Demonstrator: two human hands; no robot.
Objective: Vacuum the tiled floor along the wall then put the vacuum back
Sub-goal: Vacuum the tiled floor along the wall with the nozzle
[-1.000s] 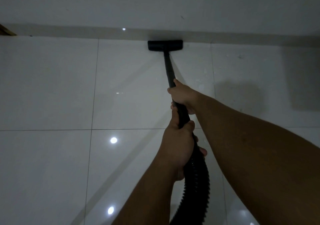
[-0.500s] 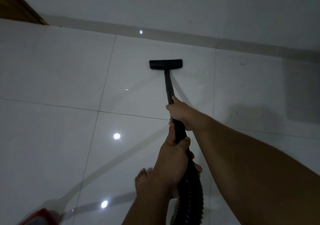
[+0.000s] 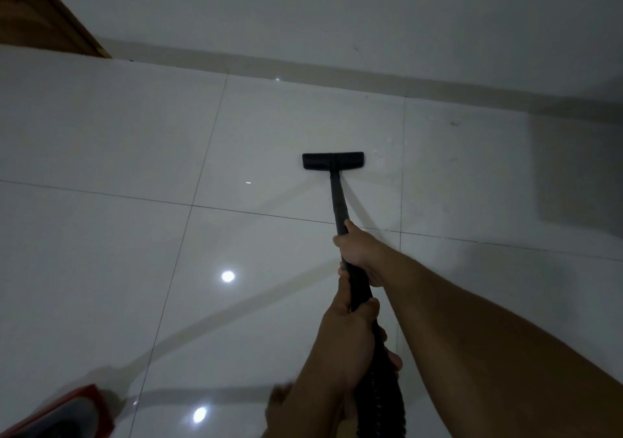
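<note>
The black vacuum nozzle (image 3: 333,161) rests flat on the glossy white tiled floor (image 3: 101,252), roughly one tile width short of the wall (image 3: 337,9). Its black wand (image 3: 338,201) runs back toward me. My right hand (image 3: 362,252) grips the wand further up. My left hand (image 3: 350,340) grips it lower, where the ribbed black hose (image 3: 384,400) begins. The hose leaves the view at the bottom edge.
A grey skirting strip (image 3: 371,78) lines the foot of the wall. Brown wooden trim (image 3: 43,9) stands at the top left. A red and grey object (image 3: 64,414), partly cut off, lies at the bottom left. My blurred foot (image 3: 281,395) shows beside my left forearm.
The nozzle has been drawn back from the skirting toward me, about one tile. The view has tilted, bringing the wooden trim and the red object into sight.
</note>
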